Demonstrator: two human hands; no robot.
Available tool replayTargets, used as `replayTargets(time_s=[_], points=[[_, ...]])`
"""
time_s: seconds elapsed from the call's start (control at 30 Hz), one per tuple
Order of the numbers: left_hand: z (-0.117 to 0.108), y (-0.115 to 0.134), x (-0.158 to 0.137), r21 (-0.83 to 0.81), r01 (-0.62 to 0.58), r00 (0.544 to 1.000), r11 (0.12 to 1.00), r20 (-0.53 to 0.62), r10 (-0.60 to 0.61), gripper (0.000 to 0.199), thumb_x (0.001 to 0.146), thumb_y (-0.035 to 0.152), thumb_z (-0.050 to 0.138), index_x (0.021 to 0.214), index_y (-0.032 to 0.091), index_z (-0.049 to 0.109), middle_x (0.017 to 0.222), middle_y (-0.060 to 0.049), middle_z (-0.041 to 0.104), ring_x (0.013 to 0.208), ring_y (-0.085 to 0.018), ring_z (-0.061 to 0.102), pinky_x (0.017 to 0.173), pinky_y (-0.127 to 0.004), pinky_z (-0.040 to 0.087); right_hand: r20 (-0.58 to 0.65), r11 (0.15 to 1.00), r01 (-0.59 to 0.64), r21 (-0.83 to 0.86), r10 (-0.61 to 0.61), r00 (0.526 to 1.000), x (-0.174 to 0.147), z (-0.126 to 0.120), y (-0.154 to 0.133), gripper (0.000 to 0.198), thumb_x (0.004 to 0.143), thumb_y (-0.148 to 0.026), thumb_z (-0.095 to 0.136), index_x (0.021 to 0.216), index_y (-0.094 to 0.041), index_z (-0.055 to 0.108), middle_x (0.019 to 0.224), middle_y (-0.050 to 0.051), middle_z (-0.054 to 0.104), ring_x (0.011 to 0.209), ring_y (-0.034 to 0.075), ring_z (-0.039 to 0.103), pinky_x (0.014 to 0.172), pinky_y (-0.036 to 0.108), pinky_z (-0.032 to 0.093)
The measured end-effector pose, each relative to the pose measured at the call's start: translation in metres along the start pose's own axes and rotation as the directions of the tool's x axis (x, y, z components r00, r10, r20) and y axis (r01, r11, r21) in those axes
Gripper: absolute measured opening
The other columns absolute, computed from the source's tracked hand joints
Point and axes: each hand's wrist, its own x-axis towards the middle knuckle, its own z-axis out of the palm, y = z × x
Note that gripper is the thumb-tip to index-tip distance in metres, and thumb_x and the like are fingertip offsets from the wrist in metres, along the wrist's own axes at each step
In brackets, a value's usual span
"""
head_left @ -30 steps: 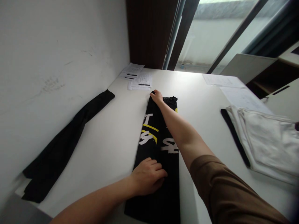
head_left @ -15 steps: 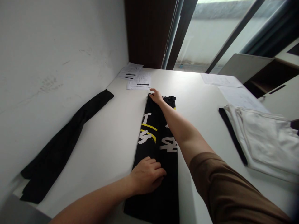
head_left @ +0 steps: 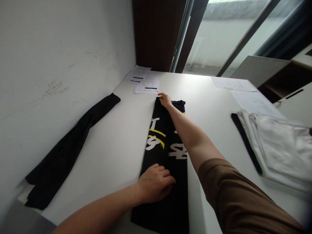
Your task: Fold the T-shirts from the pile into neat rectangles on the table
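Lying lengthwise on the white worktop (head_left: pixel 112 156), a black printed garment (head_left: pixel 163 157) runs away from the person, its near end cut off by the bottom of the view. White lettering (head_left: pixel 177 151) and yellow strokes (head_left: pixel 157 132) cross its upper half. The right hand (head_left: pixel 165 100) is at its far left corner, the fingers narrowly bent over the edge; whether they pinch the cloth cannot be told. The left hand (head_left: pixel 156 182) rests lower down on the garment, fingers curled loosely inward, their tips partly hidden, so a grip there cannot be told either. As far as can be judged, the laying out is well along: the body forms a long, fairly smooth strip with straight sides. Less finished, it seems, is the far end, where the band to the right of the hand looks gathered and uneven. No crosswise fold shows in the visible part of this piece. Well apart to the left, a second black garment (head_left: pixel 65 149) lies long and narrow beside the wall (head_left: pixel 60 48), untouched by either hand. To the right, white cloth (head_left: pixel 280 143) sits in folded layers, a black edge (head_left: pixel 245 139) showing alongside. Papers (head_left: pixel 146 85) lie beyond the right hand.
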Motion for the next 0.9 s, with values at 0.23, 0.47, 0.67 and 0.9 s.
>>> replayTargets(time_s=[0.23,0.47,0.67,0.9], points=[[0.001,-0.001,0.0,-0.001,0.003,1.0,1.0,0.004,-0.003,0.015,0.096,0.028,0.058,0.109,0.024,0.063,0.094,0.0,0.067,0.086,-0.018,0.058,0.074,-0.036,0.036,-0.01,0.964,0.102,-0.247,-0.108,0.994,0.001,0.008,0.001,0.043,0.091,-0.012,0.043,0.122,-0.024,0.07,0.118,0.008,0.07,0.109,0.027,0.063,0.097,0.041,0.049],[0.002,-0.001,0.0,-0.005,0.01,1.0,1.0,0.011,-0.01,0.016,0.095,0.027,0.058,0.11,0.025,0.062,0.095,-0.001,0.067,0.087,-0.019,0.058,0.075,-0.036,0.036,-0.04,0.95,0.053,-0.309,-0.068,0.997,-0.008,-0.003,-0.013,0.039,0.095,-0.018,0.042,0.123,-0.023,0.067,0.126,0.012,0.059,0.105,0.028,0.06,0.093,0.042,0.05],[0.001,-0.001,0.0,0.004,0.002,1.0,1.0,0.002,-0.002,0.013,0.095,0.028,0.059,0.108,0.024,0.062,0.097,-0.001,0.067,0.088,-0.019,0.058,0.076,-0.036,0.036,0.034,0.904,0.276,-0.328,-0.28,0.959,-0.055,-0.019,-0.038,0.038,0.101,-0.024,0.036,0.118,-0.021,0.07,0.121,0.013,0.065,0.118,0.03,0.053,0.103,0.043,0.044],[0.002,0.0,-0.001,0.005,0.002,1.0,1.0,-0.009,-0.002,0.013,0.096,0.027,0.058,0.108,0.024,0.062,0.095,0.0,0.066,0.087,-0.019,0.057,0.076,-0.036,0.036,0.314,0.848,0.332,-0.413,-0.209,0.926,-0.084,-0.01,-0.022,0.06,0.104,-0.055,0.036,0.15,-0.019,0.048,0.161,0.012,0.04,0.149,0.032,0.031,0.122,0.049,0.024]])
